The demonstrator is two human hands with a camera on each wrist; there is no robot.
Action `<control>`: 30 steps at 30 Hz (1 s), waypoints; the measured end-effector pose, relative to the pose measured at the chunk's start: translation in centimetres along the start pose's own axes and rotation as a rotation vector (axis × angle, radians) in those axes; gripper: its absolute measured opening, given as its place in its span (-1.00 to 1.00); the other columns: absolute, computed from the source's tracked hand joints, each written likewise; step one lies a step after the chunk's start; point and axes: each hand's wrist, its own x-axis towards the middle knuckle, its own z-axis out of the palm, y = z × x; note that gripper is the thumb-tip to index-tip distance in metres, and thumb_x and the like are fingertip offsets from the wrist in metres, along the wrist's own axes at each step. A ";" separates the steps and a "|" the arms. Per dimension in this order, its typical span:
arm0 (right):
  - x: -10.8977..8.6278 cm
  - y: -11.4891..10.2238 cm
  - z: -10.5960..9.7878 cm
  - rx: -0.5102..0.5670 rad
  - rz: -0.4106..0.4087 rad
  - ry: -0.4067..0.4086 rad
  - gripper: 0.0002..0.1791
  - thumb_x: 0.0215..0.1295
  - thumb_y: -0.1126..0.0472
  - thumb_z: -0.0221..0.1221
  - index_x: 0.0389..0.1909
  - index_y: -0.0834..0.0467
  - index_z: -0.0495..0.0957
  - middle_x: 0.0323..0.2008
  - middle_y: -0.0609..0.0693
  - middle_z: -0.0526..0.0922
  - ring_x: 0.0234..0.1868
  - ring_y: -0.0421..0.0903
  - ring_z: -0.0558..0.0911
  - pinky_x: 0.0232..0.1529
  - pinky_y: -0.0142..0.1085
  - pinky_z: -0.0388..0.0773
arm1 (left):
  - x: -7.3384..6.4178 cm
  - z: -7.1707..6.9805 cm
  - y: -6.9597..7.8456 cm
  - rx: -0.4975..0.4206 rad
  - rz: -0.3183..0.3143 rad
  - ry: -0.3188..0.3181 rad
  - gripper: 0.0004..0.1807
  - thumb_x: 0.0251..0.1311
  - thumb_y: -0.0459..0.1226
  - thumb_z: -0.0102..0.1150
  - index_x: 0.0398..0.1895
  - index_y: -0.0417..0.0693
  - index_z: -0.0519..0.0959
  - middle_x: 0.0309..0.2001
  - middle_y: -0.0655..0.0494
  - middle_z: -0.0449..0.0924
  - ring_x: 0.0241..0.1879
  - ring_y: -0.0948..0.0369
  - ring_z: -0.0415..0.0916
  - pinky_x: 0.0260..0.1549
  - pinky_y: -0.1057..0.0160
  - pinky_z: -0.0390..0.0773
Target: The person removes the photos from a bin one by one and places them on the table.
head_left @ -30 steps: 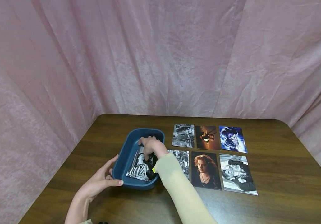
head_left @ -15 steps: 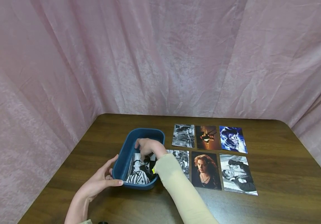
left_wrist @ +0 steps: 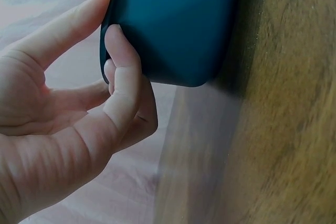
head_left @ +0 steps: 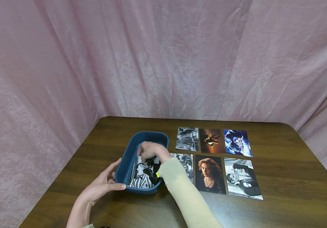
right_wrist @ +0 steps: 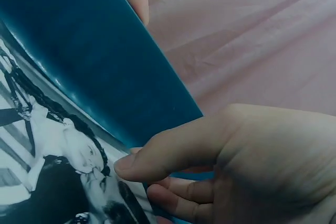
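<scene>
A deep blue plastic bin (head_left: pixel 124 158) with rounded corners stands on the table. My left hand (head_left: pixel 99 185) grips its near left corner; in the left wrist view, thumb and curled fingers (left_wrist: pixel 124 77) meet at the rim. Inside the bin lies a black-and-white photo card (head_left: pixel 141 179) of two people close together, one in stripes. Reaching in from the right, my right hand (head_left: pixel 150 150) pinches the card's far edge. The right wrist view has the thumb (right_wrist: pixel 152 161) on the printed face of the photo card (right_wrist: pixel 63 166), with fingertips at its edge.
To the bin's right, several photo cards lie in two rows: a brown one (head_left: pixel 212 140), a blue one (head_left: pixel 237 142), a portrait (head_left: pixel 210 174) and black-and-white ones (head_left: pixel 243 178). My right sleeve (head_left: pixel 186 193) partly covers one (head_left: pixel 186 161). Pink curtain (head_left: pixel 163 63) hangs behind the wooden table (head_left: pixel 288 167).
My right hand has shifted slightly left inside the bin, and the photo card has slid toward the bin's near end. My left hand has stayed at the corner.
</scene>
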 end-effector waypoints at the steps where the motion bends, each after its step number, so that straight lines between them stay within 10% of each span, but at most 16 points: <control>1: 0.0 0.0 0.0 -0.001 -0.003 -0.007 -0.66 0.20 0.34 0.28 0.01 0.11 0.61 -0.17 -0.04 0.56 -0.32 -0.14 0.43 -0.28 -0.33 0.39 | 0.0 0.0 0.0 0.001 0.001 0.001 0.14 0.10 -0.35 0.37 0.60 -0.09 -0.21 -0.11 -0.16 0.39 -0.31 0.21 0.57 -0.15 0.29 0.55; 10: -0.5 0.2 -1.2 0.027 0.095 -0.156 -0.38 0.24 0.54 0.13 0.20 -0.13 0.57 0.50 0.02 0.19 -0.24 -0.10 0.39 -0.34 -0.26 0.34 | 0.2 0.2 0.1 -0.016 -0.003 -0.015 0.13 0.11 -0.36 0.36 0.60 -0.06 -0.21 -0.10 -0.13 0.36 -0.27 0.20 0.56 -0.09 0.27 0.52; 17: -1.0 0.1 -1.9 -0.053 0.118 -0.207 -0.30 0.25 0.55 0.07 0.25 -0.22 0.52 0.53 -0.05 0.13 0.36 -0.02 0.25 -0.14 -0.22 0.39 | 0.3 0.3 0.1 -0.021 -0.009 -0.015 0.14 0.11 -0.36 0.37 0.60 -0.10 -0.23 -0.13 -0.11 0.40 -0.25 0.18 0.57 -0.09 0.24 0.52; 24: -1.5 0.2 -2.2 -0.039 0.093 -0.129 -0.62 0.24 0.46 0.17 0.04 0.10 0.59 0.19 0.06 0.47 -0.12 -0.04 0.42 -0.18 -0.24 0.40 | 0.3 0.4 0.3 -0.022 -0.005 -0.020 0.14 0.11 -0.36 0.37 0.59 -0.10 -0.23 -0.17 -0.07 0.38 -0.29 0.21 0.55 -0.12 0.25 0.53; 30: -2.0 0.0 -2.5 0.132 0.177 -0.183 -0.53 0.27 0.44 0.20 0.12 -0.05 0.57 0.42 0.05 0.21 -0.12 -0.03 0.55 -0.20 -0.21 0.61 | 0.2 0.5 0.3 -0.011 -0.007 -0.013 0.14 0.09 -0.36 0.38 0.59 -0.10 -0.22 -0.18 -0.09 0.39 -0.32 0.21 0.54 -0.14 0.24 0.52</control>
